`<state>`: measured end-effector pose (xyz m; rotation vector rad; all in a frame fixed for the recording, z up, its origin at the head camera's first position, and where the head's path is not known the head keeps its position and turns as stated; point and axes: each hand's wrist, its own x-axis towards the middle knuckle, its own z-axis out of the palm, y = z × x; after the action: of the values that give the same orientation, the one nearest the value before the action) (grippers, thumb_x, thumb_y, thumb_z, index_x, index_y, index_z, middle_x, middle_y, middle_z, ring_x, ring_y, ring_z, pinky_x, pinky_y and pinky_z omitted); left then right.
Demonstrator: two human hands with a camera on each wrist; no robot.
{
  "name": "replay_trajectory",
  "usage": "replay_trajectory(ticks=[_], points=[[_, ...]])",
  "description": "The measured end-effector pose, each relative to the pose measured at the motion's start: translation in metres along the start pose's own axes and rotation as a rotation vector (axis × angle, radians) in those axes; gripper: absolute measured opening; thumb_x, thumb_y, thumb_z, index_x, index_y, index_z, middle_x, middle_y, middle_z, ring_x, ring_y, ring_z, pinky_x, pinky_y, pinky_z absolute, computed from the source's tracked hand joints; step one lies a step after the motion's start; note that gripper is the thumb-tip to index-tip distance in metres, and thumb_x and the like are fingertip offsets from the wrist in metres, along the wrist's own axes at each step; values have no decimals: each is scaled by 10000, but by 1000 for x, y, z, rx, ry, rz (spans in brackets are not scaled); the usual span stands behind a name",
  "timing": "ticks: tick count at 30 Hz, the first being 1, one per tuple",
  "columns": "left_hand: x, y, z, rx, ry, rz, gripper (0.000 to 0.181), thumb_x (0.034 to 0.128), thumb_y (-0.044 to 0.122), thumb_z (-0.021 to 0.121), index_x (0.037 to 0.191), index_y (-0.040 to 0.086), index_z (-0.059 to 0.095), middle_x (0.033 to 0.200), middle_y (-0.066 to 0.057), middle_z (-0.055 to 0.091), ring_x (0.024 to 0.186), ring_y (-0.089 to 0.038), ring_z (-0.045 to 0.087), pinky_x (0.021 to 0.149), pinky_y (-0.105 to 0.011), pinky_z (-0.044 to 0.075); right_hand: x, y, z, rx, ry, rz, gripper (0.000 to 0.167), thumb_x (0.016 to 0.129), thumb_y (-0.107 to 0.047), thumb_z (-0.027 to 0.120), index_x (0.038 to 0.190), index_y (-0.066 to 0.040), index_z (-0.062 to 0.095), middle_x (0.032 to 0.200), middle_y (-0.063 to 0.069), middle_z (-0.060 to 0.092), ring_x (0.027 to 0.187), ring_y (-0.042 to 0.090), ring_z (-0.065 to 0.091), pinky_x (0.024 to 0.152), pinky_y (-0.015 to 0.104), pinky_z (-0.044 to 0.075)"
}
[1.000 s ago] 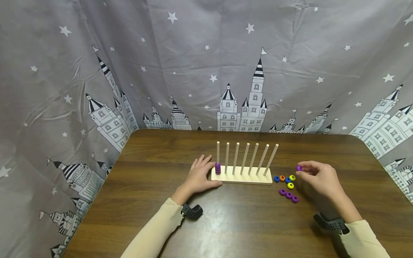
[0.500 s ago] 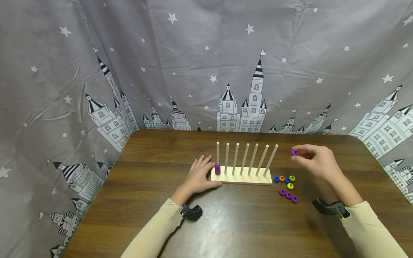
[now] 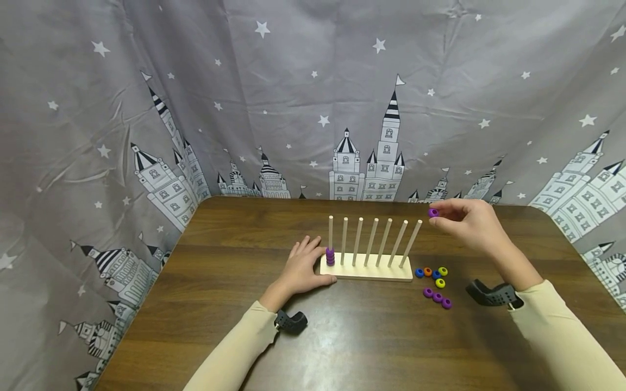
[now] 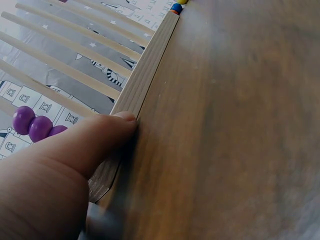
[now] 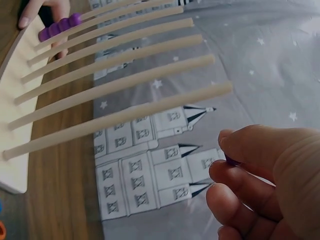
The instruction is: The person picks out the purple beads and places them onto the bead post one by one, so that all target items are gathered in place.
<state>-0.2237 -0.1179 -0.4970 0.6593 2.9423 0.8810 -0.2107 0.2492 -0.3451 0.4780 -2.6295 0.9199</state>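
A wooden peg stand [image 3: 367, 270] with a row of upright pegs rests on the table. Purple beads [image 3: 330, 257] are stacked on its leftmost peg. My left hand [image 3: 299, 267] holds the stand's left end, its thumb [image 4: 107, 135] against the front edge and its fingers reaching behind. Pinched between thumb and fingertips of my right hand [image 3: 470, 222] is a purple bead [image 3: 433, 213], raised just right of the rightmost peg's top. In the right wrist view, the fingers mostly hide this bead [image 5: 232, 161].
Right of the stand lie blue beads [image 3: 419, 273], an orange bead [image 3: 427, 271] and yellow beads [image 3: 440, 283]. Three purple beads [image 3: 437, 297] form a slanted row in front of them. Behind the brown table [image 3: 244, 228] hangs a grey castle-print curtain [image 3: 293, 108].
My right hand has risen from near the loose beads and moved left with the purple bead, up to the height of the peg tops. The left hand has stayed at the stand.
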Motion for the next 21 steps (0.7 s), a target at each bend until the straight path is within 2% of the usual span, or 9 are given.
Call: replay_trajectory(ticks=[12, 21], points=[[0, -1, 1, 9, -1, 1, 742, 755, 500, 802, 1370, 126, 623, 1621, -194, 393, 1553, -452, 232, 1279, -613, 135, 22, -28, -1, 31, -63, -29, 235, 880, -135, 780, 1092, -34, 774, 921, 146, 789, 705, -107, 594, 627, 93, 479], [0, -1, 1, 14, -5, -2, 747, 758, 507, 801, 1378, 133, 618, 1627, -190, 384, 1557, -446, 225, 1283, -609, 127, 35, -53, 11, 40, -132, -74, 236, 881, -130, 772, 1105, -54, 778, 921, 109, 796, 721, -57, 622, 635, 120, 495]])
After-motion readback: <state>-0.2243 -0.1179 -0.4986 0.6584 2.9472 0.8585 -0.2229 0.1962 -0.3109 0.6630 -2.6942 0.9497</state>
